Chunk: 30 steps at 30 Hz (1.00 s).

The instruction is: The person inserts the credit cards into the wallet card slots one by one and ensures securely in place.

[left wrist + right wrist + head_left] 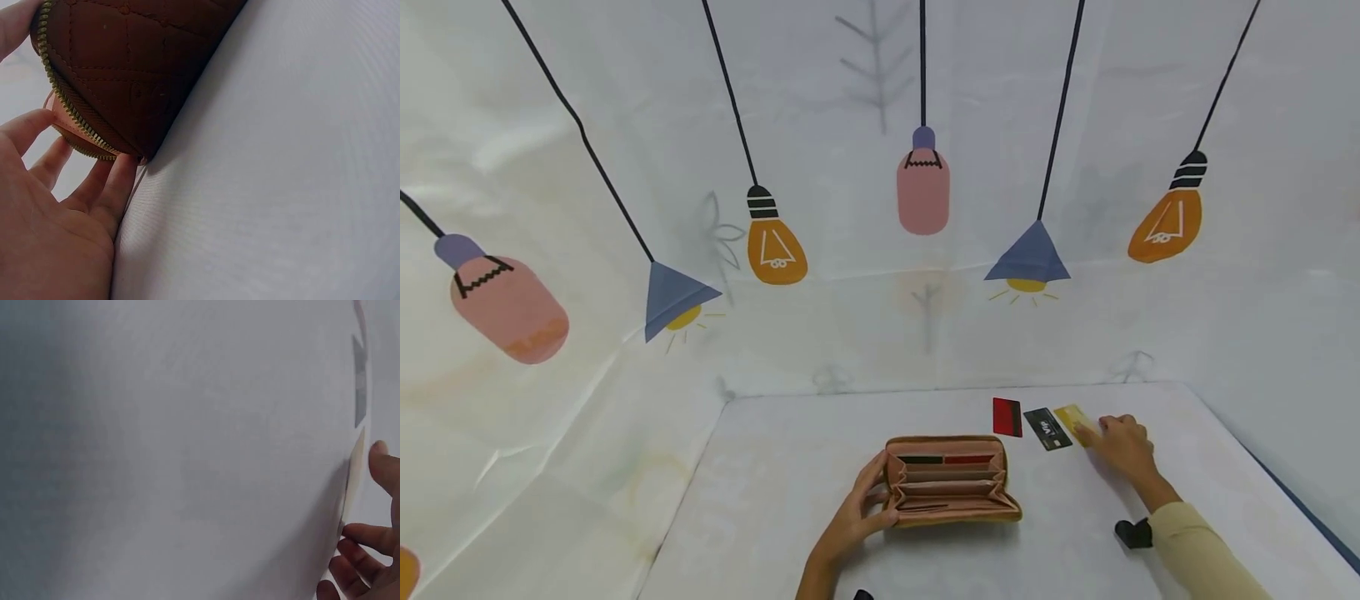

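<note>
An open zip-around wallet [952, 482] stands with its pink pleated compartments showing, a dark card and a red card in its upper slots. At its left end my left hand [859, 510] holds it, thumb at the near edge and fingers toward the far edge. The left wrist view shows its brown stitched outside [137, 62] and brass zip, with fingertips against the zipped end. My right hand [1123, 448] is at a yellow card [1072, 419], thumb over it. In the right wrist view, a fingertip meets the yellow card's edge [354, 478] and the thumb is apart from it.
A black card [1048, 428] and a red card [1007, 417] lie in a row left of the yellow one, on the white table [775, 467]. A white backdrop with printed lamps [923, 192] rises behind. A black wrist device [1133, 534] sits by the right sleeve.
</note>
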Each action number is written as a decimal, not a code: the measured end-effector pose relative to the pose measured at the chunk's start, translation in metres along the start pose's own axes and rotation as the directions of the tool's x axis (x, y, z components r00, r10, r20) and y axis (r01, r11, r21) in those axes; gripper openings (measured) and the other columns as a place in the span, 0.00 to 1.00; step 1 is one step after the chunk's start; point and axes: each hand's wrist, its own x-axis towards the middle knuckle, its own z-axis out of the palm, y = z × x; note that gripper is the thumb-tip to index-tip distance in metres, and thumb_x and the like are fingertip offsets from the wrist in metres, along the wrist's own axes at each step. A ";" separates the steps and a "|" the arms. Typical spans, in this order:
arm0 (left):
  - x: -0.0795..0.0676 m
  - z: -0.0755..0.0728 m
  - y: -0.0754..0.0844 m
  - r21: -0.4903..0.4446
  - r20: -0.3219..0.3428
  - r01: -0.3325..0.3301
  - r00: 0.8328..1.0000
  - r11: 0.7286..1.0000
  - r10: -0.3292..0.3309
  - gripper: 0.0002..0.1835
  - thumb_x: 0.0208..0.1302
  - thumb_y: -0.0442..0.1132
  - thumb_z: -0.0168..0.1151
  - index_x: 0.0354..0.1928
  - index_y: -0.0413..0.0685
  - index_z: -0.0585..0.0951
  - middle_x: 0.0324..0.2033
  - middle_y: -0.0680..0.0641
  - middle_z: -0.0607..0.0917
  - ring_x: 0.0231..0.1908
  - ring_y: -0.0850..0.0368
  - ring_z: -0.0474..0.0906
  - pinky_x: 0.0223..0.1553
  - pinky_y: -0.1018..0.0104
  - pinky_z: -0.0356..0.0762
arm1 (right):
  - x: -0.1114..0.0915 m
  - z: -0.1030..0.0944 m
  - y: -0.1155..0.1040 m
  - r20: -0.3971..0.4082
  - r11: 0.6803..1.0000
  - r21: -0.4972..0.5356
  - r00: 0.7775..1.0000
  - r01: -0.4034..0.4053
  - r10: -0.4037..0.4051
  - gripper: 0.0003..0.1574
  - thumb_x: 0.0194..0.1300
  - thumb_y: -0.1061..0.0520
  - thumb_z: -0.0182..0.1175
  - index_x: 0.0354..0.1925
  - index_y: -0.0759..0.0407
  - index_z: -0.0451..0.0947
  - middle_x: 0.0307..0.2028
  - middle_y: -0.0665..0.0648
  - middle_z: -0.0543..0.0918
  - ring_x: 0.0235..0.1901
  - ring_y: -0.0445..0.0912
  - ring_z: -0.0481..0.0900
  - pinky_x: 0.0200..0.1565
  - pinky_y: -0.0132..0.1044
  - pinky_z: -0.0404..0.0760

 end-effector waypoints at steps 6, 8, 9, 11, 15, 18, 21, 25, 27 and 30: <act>0.002 0.000 0.000 -0.006 -0.001 -0.012 1.000 1.000 0.012 0.46 0.66 0.36 0.65 0.80 0.60 0.50 0.79 0.45 0.48 0.72 0.46 0.57 0.64 0.62 0.69 | 0.002 0.002 -0.001 -0.023 0.999 -0.030 1.000 -0.016 0.015 0.42 0.71 0.39 0.56 0.56 0.79 0.71 0.51 0.82 0.69 0.52 0.75 0.65 0.45 0.66 0.68; 0.001 -0.001 -0.001 -0.004 -0.001 -0.019 1.000 1.000 0.019 0.46 0.66 0.36 0.64 0.80 0.59 0.50 0.79 0.44 0.48 0.72 0.45 0.57 0.64 0.62 0.69 | 0.002 0.003 -0.001 -0.025 1.000 -0.020 0.999 -0.025 0.024 0.40 0.71 0.40 0.56 0.56 0.78 0.73 0.52 0.81 0.70 0.53 0.75 0.66 0.46 0.67 0.68; 0.001 -0.001 -0.002 -0.001 0.001 -0.023 1.000 1.000 0.023 0.46 0.67 0.35 0.64 0.80 0.59 0.50 0.79 0.43 0.48 0.72 0.44 0.57 0.64 0.62 0.70 | 0.001 0.004 0.000 -0.025 1.000 -0.013 0.999 -0.028 0.027 0.39 0.71 0.40 0.57 0.56 0.77 0.73 0.52 0.81 0.70 0.53 0.75 0.66 0.46 0.67 0.68; 0.001 -0.001 -0.002 0.005 0.003 -0.027 1.000 1.000 0.027 0.46 0.66 0.35 0.65 0.80 0.58 0.50 0.79 0.42 0.48 0.72 0.42 0.57 0.64 0.61 0.70 | 0.001 0.004 0.001 -0.019 1.000 -0.007 0.999 -0.026 0.026 0.40 0.70 0.40 0.57 0.56 0.77 0.73 0.52 0.81 0.70 0.53 0.75 0.66 0.46 0.67 0.68; 0.002 -0.001 -0.002 0.002 0.003 -0.030 1.000 1.000 0.030 0.46 0.66 0.35 0.65 0.80 0.59 0.51 0.79 0.42 0.48 0.72 0.40 0.57 0.64 0.60 0.70 | 0.004 0.002 0.002 0.006 1.000 -0.011 1.000 -0.025 0.025 0.44 0.67 0.37 0.61 0.56 0.78 0.72 0.52 0.82 0.69 0.52 0.74 0.66 0.45 0.67 0.67; 0.002 -0.001 -0.003 0.003 -0.002 -0.038 0.999 0.999 0.038 0.46 0.66 0.35 0.65 0.80 0.59 0.51 0.79 0.42 0.49 0.72 0.40 0.58 0.64 0.60 0.70 | 0.007 -0.001 -0.001 0.039 0.998 0.013 0.997 -0.064 0.063 0.45 0.64 0.39 0.64 0.56 0.79 0.71 0.51 0.80 0.69 0.50 0.72 0.65 0.46 0.66 0.66; 0.003 0.000 -0.003 0.010 -0.007 -0.040 0.999 0.999 0.040 0.46 0.66 0.36 0.65 0.80 0.58 0.51 0.78 0.42 0.50 0.71 0.41 0.59 0.64 0.61 0.70 | 0.009 -0.006 -0.004 0.084 0.991 0.062 0.990 -0.119 0.114 0.46 0.63 0.42 0.65 0.57 0.81 0.69 0.50 0.80 0.68 0.50 0.71 0.63 0.48 0.65 0.64; 0.002 0.000 -0.003 0.012 -0.006 -0.029 1.000 0.999 0.030 0.45 0.67 0.35 0.64 0.80 0.59 0.51 0.79 0.43 0.49 0.71 0.43 0.59 0.64 0.61 0.70 | 0.011 -0.010 -0.005 0.130 0.980 0.094 0.978 -0.178 0.165 0.50 0.61 0.41 0.67 0.58 0.83 0.66 0.48 0.79 0.66 0.49 0.70 0.62 0.49 0.64 0.63; 0.002 0.000 -0.002 0.011 -0.001 -0.028 1.000 1.000 0.028 0.45 0.67 0.35 0.64 0.80 0.59 0.51 0.79 0.43 0.49 0.71 0.43 0.59 0.64 0.61 0.70 | 0.012 -0.008 -0.004 0.120 0.972 0.111 0.973 -0.209 0.196 0.49 0.60 0.42 0.68 0.58 0.83 0.65 0.48 0.78 0.67 0.48 0.69 0.64 0.48 0.62 0.64; 0.002 -0.001 -0.001 0.015 0.003 -0.046 0.999 0.999 0.045 0.45 0.67 0.34 0.63 0.80 0.57 0.51 0.78 0.42 0.49 0.71 0.43 0.59 0.64 0.60 0.70 | 0.014 -0.005 -0.004 0.100 0.959 0.163 0.971 -0.231 0.217 0.47 0.61 0.47 0.68 0.60 0.81 0.61 0.50 0.79 0.68 0.49 0.69 0.67 0.48 0.61 0.65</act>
